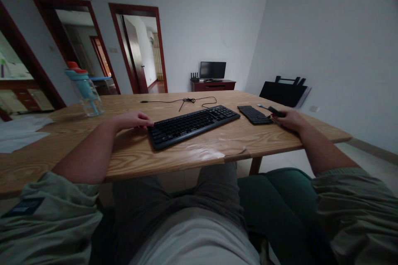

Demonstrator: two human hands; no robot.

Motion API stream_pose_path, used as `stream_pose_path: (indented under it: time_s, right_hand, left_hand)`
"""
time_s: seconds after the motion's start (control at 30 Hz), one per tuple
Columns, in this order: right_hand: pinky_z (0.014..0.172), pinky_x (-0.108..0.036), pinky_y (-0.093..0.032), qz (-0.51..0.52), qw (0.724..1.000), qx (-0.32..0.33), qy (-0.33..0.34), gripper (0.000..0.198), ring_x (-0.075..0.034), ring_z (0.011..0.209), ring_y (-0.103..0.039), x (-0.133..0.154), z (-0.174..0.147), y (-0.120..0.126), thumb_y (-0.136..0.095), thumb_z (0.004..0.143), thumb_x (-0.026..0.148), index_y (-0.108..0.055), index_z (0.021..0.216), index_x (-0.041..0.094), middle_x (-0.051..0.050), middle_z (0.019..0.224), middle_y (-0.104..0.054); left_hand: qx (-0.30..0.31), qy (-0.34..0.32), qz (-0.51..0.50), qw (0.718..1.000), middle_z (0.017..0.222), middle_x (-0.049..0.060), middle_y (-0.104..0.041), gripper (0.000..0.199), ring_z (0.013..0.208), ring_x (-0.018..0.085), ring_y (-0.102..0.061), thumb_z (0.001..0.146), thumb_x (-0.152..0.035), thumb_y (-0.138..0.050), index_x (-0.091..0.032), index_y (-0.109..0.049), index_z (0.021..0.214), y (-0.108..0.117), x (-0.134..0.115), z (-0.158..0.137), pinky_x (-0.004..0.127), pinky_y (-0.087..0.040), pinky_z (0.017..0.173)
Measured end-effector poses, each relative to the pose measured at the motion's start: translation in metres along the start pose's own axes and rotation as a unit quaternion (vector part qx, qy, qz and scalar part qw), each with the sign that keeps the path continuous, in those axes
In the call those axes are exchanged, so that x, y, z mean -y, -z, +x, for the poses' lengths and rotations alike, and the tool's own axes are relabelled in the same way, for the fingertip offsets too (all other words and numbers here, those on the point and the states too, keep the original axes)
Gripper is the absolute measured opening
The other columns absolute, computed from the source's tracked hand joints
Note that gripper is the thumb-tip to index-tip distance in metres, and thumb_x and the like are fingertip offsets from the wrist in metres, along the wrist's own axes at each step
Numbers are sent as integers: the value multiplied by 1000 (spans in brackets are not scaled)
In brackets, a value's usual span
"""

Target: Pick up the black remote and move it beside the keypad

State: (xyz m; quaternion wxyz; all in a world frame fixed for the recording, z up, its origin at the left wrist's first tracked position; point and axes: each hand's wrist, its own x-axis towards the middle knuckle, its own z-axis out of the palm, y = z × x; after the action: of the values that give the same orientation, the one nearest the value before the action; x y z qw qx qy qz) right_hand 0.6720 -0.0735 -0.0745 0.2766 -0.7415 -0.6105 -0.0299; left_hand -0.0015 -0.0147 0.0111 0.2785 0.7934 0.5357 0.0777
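Seated person in a pale grey-green shirt with short, loose sleeves; a dark blue patch marks the left sleeve (26, 207). Dark grey trousers (174, 211); bare forearms and bare hands, left hand (133, 120), right hand (287, 121).

The left hand (134, 120) rests on the wooden table (199, 149), fingertips touching the black keyboard (192, 125). The right hand (287, 120) holds a small dark object (276, 111) beside a smaller keypad (255, 114).

Your wooden table (192, 153) carries a black keyboard (192, 124), small keypad (255, 114), cable (186, 100), water bottle (85, 91), and papers (21, 132).
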Motion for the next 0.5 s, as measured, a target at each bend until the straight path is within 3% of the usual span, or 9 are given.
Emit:
stream_pose_path:
  time_s: [0.27,0.5]
  right_hand:
    - [84,-33,-44,-38,999,15,-16,44,-26,97,-62,18,-10,8,-58,85,34,-72,121,13,-15,114,-71]
    - [87,-34,-44,-25,999,15,-26,44,-28,102,-62,14,-9,8,-62,82,34,-73,120,15,-15,116,-71]
  left_hand:
    - [9,-4,-4,1000,71,6,-67,49,69,20,-58,60,-66,-70,-18,-72,72,1,1,0,30,-45,66]
    - [10,-9,-5,1000,68,6,-66,50,67,20,-57,59,-67,-69,-18,-71,70,1,1,0,30,-45,64]
